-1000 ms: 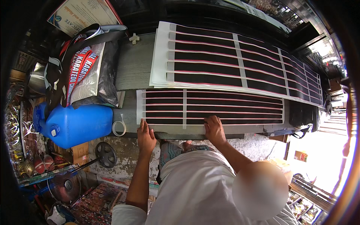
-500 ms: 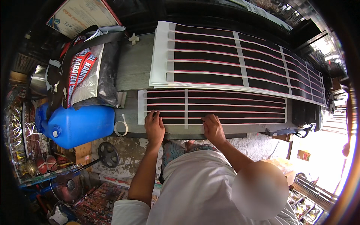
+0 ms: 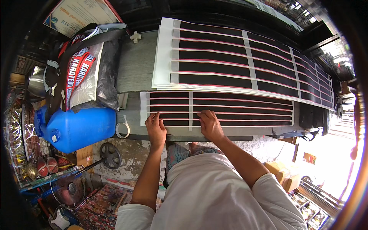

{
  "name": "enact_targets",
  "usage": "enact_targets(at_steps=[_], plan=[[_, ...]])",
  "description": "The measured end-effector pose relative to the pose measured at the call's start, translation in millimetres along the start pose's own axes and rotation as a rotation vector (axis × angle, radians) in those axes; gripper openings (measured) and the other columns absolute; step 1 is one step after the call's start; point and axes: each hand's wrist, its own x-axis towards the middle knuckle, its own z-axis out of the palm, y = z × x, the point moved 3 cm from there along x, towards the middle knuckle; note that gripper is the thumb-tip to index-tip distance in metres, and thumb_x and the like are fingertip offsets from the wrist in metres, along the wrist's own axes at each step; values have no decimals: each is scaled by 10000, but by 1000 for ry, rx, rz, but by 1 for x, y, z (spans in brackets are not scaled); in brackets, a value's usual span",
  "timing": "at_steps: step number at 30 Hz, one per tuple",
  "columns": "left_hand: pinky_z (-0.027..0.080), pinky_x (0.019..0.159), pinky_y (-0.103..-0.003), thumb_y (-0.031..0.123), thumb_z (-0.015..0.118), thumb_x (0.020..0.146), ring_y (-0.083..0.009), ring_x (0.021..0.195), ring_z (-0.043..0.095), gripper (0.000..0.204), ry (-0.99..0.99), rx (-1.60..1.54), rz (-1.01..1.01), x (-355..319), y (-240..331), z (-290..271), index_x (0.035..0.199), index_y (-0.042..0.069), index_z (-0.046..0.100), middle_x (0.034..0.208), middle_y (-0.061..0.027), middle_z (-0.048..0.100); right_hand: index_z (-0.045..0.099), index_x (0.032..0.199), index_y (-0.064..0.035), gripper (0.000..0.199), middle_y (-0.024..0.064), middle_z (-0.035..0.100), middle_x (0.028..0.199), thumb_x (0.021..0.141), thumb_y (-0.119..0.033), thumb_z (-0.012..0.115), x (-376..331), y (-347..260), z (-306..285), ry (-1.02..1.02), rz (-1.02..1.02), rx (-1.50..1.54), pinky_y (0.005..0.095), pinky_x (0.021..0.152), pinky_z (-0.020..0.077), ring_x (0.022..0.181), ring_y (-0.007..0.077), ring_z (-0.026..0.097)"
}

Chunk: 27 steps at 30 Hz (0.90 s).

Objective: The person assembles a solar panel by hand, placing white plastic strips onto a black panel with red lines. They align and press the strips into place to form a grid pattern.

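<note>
A long white sheet with black bands [image 3: 241, 109] and thin pink and white lines lies along the near side of the grey table. A pale strip [image 3: 190, 100] crosses its bands near the left end. My left hand [image 3: 156, 130] rests on the sheet's left part, fingers laid out over the lower bands. Just right of the pale strip, my right hand [image 3: 211, 125] has its fingers curled and pressed together at a lower band; what they pinch, if anything, is too small to make out. Behind lies a larger stack of similar banded sheets [image 3: 214, 56].
A tape roll [image 3: 122, 130] sits at the table's left front, beside a blue jug [image 3: 82, 128]. A plastic-wrapped bundle with printed straps [image 3: 92, 73] stands behind the jug. A black bag [image 3: 312, 117] is at the right end. Below left are a handwheel [image 3: 110, 155] and a fan [image 3: 71, 188].
My right hand has slid left along the near sheet, close to the pale crossing strip. My left hand stays almost in place. The view has shifted slightly.
</note>
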Motion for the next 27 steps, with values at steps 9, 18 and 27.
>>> enact_targets(at_steps=[9,18,27], plan=[[539,1020,-522,90,767,962,-397,1211,610,362,-78,8,127,-1,40,8,1320,41,731,1316,-177,631,750,1238,-31,362,149,665,1136,888,55,719,6,3,13,-31,7,-52,480,959,564,1055,374,641],[534,915,-517,80,769,952,-352,1130,642,258,-130,-88,165,10,78,29,1209,54,775,1183,-108,682,770,1129,-47,278,123,660,1101,869,43,731,10,3,19,-26,34,-95,493,942,540,1032,365,634],[483,942,-523,99,780,935,-310,1172,623,236,-183,-89,139,7,90,39,1167,133,803,1202,-64,658,769,1125,-52,282,121,667,1099,867,54,723,10,5,21,-16,23,-90,493,932,540,1037,366,636]])
